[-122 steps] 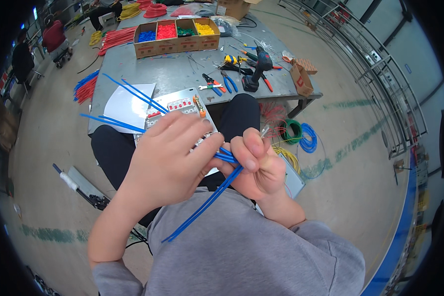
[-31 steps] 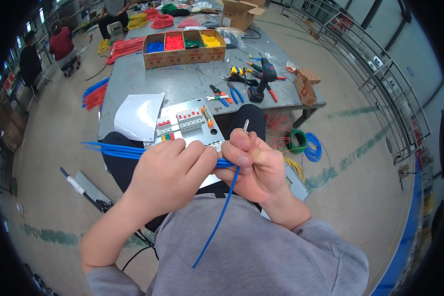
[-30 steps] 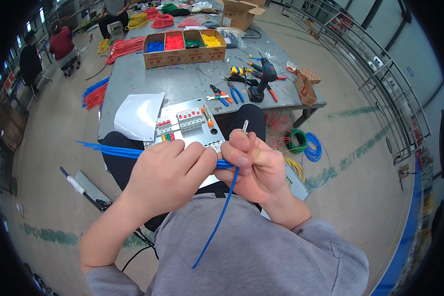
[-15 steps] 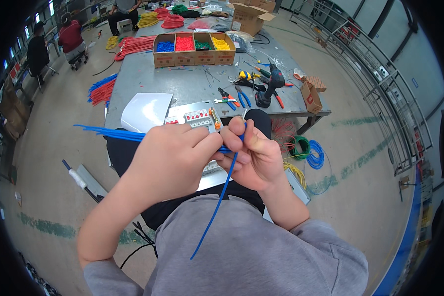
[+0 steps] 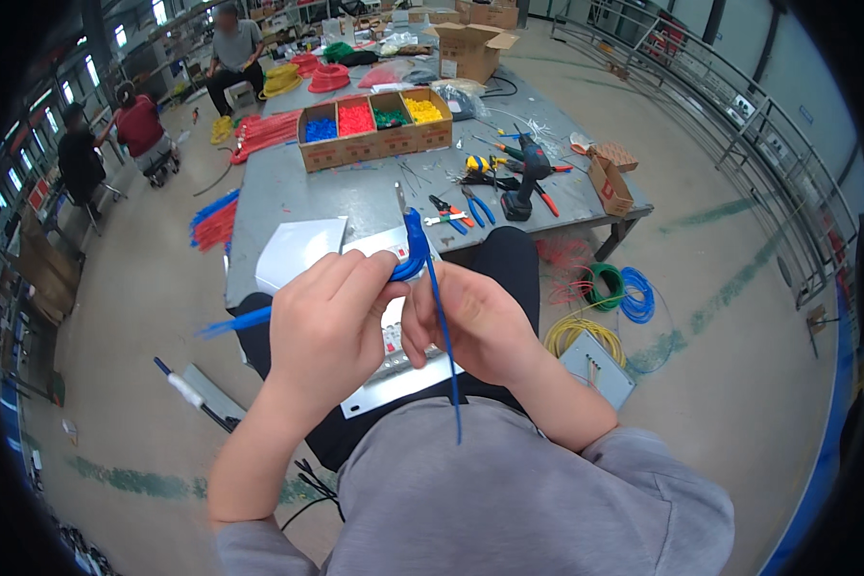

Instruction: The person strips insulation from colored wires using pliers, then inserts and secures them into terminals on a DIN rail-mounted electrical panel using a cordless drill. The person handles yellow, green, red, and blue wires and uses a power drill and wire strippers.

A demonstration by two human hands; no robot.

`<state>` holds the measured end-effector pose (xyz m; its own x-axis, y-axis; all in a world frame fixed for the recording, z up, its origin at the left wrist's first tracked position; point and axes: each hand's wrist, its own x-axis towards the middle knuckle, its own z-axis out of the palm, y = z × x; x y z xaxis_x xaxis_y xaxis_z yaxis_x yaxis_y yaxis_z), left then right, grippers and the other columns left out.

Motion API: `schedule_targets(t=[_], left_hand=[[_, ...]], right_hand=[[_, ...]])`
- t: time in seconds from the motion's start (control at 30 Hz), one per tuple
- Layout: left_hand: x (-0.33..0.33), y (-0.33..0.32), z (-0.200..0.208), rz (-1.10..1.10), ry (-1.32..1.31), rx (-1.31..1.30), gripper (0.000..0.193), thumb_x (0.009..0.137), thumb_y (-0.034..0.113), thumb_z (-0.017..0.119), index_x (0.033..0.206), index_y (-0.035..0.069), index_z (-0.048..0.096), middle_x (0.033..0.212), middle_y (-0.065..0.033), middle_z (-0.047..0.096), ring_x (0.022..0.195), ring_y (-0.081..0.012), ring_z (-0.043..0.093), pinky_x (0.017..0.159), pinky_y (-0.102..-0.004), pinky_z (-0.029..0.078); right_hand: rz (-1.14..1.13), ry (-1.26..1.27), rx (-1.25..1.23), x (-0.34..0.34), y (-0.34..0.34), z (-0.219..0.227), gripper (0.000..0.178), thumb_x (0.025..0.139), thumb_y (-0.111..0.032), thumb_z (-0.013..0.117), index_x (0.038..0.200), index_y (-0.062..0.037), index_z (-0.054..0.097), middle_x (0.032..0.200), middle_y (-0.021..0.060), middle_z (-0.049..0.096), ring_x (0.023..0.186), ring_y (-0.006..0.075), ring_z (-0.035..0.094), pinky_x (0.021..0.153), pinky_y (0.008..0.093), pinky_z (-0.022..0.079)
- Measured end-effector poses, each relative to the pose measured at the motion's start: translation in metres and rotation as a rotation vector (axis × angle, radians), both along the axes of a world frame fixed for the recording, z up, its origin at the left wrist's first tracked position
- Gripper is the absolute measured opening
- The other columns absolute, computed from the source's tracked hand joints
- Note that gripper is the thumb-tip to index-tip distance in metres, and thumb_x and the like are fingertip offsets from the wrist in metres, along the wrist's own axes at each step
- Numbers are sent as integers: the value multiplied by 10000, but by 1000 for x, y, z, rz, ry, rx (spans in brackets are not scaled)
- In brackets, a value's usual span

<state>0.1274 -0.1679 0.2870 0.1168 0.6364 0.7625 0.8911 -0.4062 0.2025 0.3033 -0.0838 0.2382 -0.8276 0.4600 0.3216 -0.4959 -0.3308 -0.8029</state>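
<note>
My left hand [image 5: 326, 322] is closed around a bundle of blue wires [image 5: 245, 322], whose loose ends stick out to the left. Past my fingers the bundle bends upward into a blue-wrapped end [image 5: 415, 235] with a flat metal terminal [image 5: 400, 197] at its tip. A single blue wire [image 5: 447, 350] hangs from this end, passing in front of my right hand [image 5: 470, 317]. The right fingers are loosely curled and apart, with no visible grip on the bundle. Beneath both hands, a metal plate [image 5: 360, 401] with small circuit breakers [image 5: 392, 338] lies on my lap, partly hidden.
On the grey table [image 5: 278, 197] are a cardboard box of coloured caps [image 5: 379, 144], a cordless drill [image 5: 526, 182], pliers [image 5: 478, 204] and a white sheet [image 5: 302, 252]. Wire coils [image 5: 586, 348] and a grey panel [image 5: 600, 370] lie on the floor at right. People sit at far left.
My right hand has come off the bundle's end and moved lower. The wrapped end and terminal now stand exposed, further left, and my left hand has shifted slightly down. The view has tilted.
</note>
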Motion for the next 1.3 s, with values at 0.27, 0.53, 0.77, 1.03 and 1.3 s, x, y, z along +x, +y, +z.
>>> schedule_targets(t=[0.27,0.53,0.77,1.03,1.3], left_hand=[[-12,-15,9,-106,-298,239,795,886,246,868,1491,1,413,1327,-192,551,1101,-279,606,932,-401,511],[15,-48,87,74,-148,-264,153,1036,89,604,1093,-28,685,937,-161,675,811,-355,612,760,-367,463],[14,-46,117,-176,-707,-946,392,1136,316,517,997,-10,685,747,16,537,691,-59,438,616,-265,350],[-4,-18,139,-312,-1038,-1004,423,1152,388,490,914,51,587,679,51,387,563,-55,286,506,-251,226],[-14,22,67,-71,-1031,-883,611,1130,513,512,661,124,470,611,53,391,534,-76,333,516,-283,277]], right_hand=[[-282,-247,788,27,10,79,261,1137,-260,555,1062,-39,672,798,38,612,691,176,566,660,352,475],[-529,-451,1591,41,26,144,84,969,-140,706,966,-59,688,787,111,684,732,351,683,629,450,518],[-591,-362,1872,43,28,158,108,848,-120,768,899,-107,673,811,40,625,772,279,682,610,415,515],[-961,-139,2106,26,36,190,175,784,-111,740,952,-105,693,878,25,606,817,235,653,685,389,520],[-940,-225,2127,18,38,147,83,815,-161,723,854,-92,697,892,27,642,857,211,701,743,366,572]])
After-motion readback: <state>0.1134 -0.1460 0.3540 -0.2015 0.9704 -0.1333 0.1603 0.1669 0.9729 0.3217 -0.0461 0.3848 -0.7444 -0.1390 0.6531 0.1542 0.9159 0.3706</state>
